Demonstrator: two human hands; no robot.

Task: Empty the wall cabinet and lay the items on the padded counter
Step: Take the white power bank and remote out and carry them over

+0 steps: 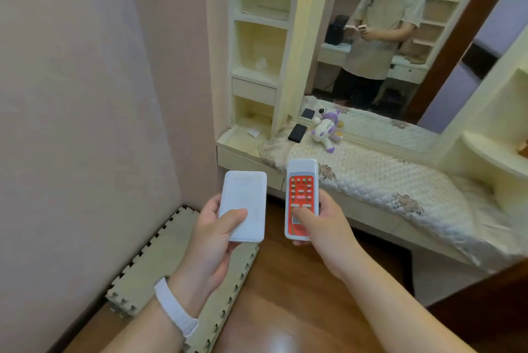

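My left hand (213,241) grips a flat white power bank (244,204), thumb across its face. My right hand (323,227) holds a white remote with a red keypad (302,195), thumb on its lower buttons. Both items hover over the floor, just in front of the padded counter (400,181), which is covered in quilted cream fabric. On the counter's far left lie a black phone-like slab (297,133) and a purple-and-white toy figure (327,131). The open cream cabinet shelves (257,47) rise at the counter's left end; a small white scrap (253,132) lies on the lowest shelf.
A large mirror (385,38) behind the counter reflects a person wearing a headset. A pink wall stands to the left. Foam puzzle mats (160,261) lie on the wooden floor (300,295) by the wall. A rounded cream shelf (494,149) juts out at right.
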